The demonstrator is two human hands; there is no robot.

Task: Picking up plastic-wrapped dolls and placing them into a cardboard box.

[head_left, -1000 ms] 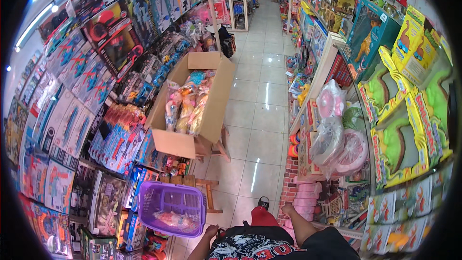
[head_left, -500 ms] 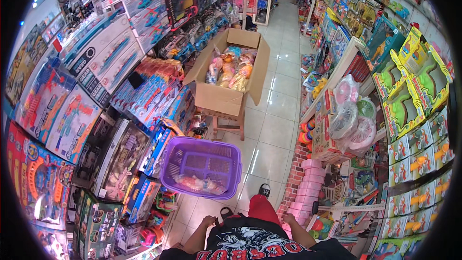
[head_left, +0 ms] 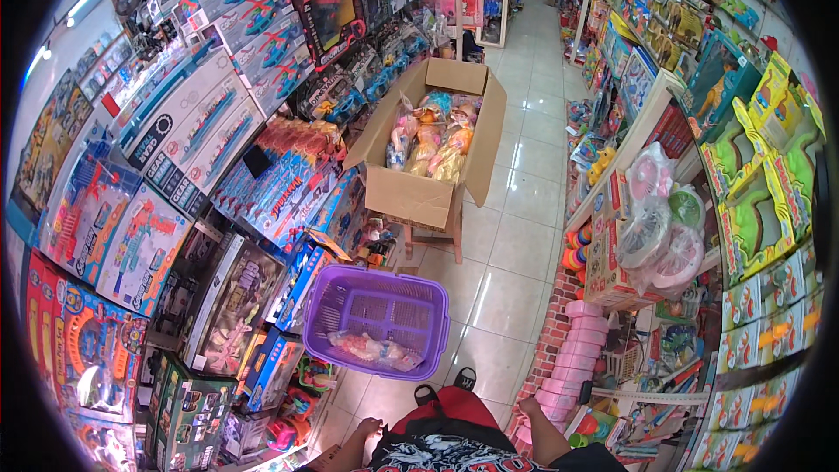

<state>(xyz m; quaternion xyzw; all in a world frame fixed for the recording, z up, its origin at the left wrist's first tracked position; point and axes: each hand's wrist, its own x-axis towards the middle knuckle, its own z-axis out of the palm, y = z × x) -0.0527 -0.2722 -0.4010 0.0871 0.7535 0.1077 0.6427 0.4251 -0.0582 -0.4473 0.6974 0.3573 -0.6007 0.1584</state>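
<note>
My left hand (head_left: 370, 427) hangs low beside my body, below the purple basket and apart from it. Its fingers look loosely curled, with nothing visible in them. On the other side, my right hand (head_left: 530, 406) hangs near a row of pink containers (head_left: 577, 343); its fingers are too small to make out. The purple plastic basket (head_left: 434, 332) stands in front of me, with a plastic-wrapped doll-like toy (head_left: 376, 350) lying at its near side. Beyond it, an open cardboard box (head_left: 408, 197) rests on a wooden stool (head_left: 447, 246) and holds several bagged dolls (head_left: 428, 142).
A tiled aisle floor (head_left: 495, 275) runs ahead to the right of the box. Boxed toys (head_left: 188, 127) are stacked along the left. On the right are bagged round pink and green items (head_left: 660, 232), yellow-green toy packages (head_left: 760, 183) and a low brick-patterned edge (head_left: 549, 345).
The view has shifted, so basket, box and shelves appear farther right and slightly lower. My feet have changed position. Both hands still hang low; the toys in the basket and box look unchanged.
</note>
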